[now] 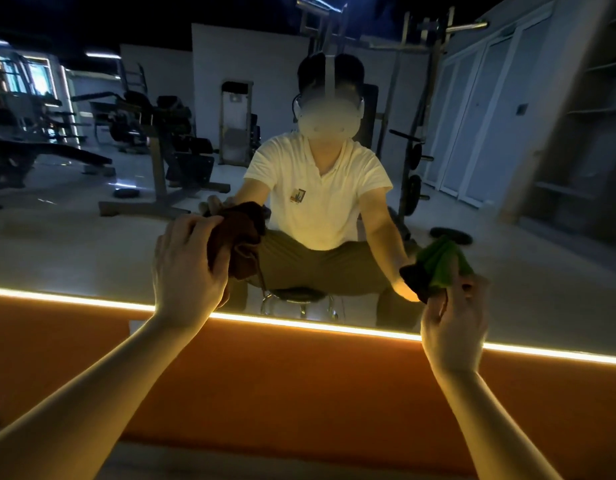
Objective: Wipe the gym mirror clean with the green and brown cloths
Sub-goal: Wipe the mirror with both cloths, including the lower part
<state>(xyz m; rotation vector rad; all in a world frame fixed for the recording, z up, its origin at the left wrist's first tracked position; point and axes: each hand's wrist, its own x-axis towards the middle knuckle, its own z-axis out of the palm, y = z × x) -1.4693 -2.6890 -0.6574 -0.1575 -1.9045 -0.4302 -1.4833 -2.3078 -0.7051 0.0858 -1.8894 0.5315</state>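
Dim gym gear shows in the mirror (92, 244): weight benches (57, 157) at the left and a plate rack (415, 161) at the right, over a pale floor.

The left fingers (195, 225) are curled close over the top of the brown cloth (237, 237), with the thumb hooked round its near side, so the left hand (185, 268) grips it in a tight bunch. This cloth is a thick, soft wad with deep folds and a loose end hanging down. It presses on the lower middle of the glass, where it meets its own reflection.

The right fingers (473, 289) are drawn narrow and pinch the lower end of the green cloth (441, 265). The right hand (453, 323) has its back to the camera. This cloth is thinner and pleated, and it fans upward to a rough point low on the right of the mirror. A dark patch sits just beside it on the left. Whether it presses on the glass cannot be told.

Both bare forearms reach up from the bottom corners.

A glowing strip of warm light (299, 323) runs along the mirror's bottom edge, slanting down to the right. Below it lies a smooth, matt orange wall panel (282, 382).

Between the two cloths the glass reflects the person, seated in a pale short-sleeved shirt and olive trousers on a round stool (298, 296) with shiny metal legs.
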